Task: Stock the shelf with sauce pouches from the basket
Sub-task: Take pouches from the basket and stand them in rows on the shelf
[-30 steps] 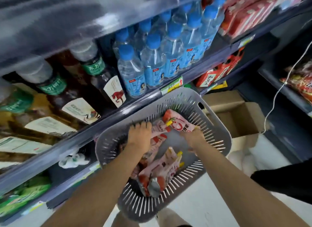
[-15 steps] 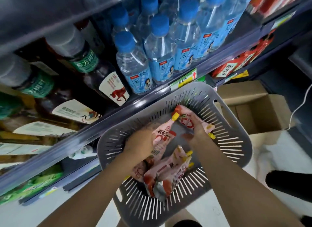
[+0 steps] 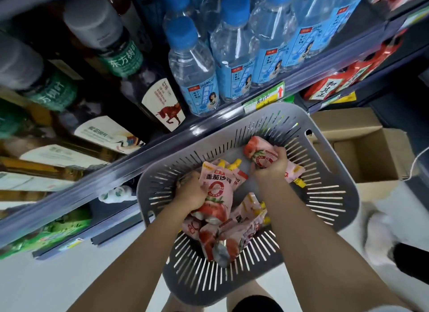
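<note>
L hand (image 3: 190, 193) tight round pouch (image 3: 216, 186), R hand (image 3: 271, 166) round 2nd pouch (image 3: 254, 150) nr basket rim (image 3: 267, 109)

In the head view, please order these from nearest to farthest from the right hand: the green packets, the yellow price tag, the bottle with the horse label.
1. The yellow price tag, straight above the right hand.
2. The bottle with the horse label, up and to the left.
3. The green packets, far lower left.
</note>
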